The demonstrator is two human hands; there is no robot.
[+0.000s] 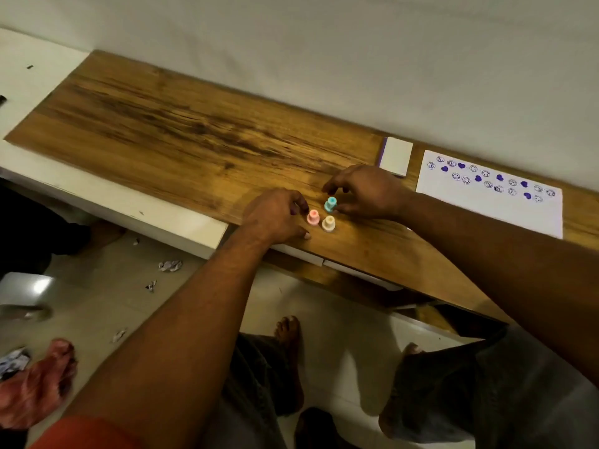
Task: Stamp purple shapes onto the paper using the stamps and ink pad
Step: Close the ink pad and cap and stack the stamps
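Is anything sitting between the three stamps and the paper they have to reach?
Mostly the right hand and forearm, lying across the wood between the teal stamp, pink stamp, cream stamp and the paper. The closed ink pad sits farther back, beside the paper.

Dim, warm indoor light falls on the wooden table [168, 124], with 1 bright glare patch on the floor tiles [40, 285] at left; wide-angle distortion bends the edges, and the whole frame looks soft.
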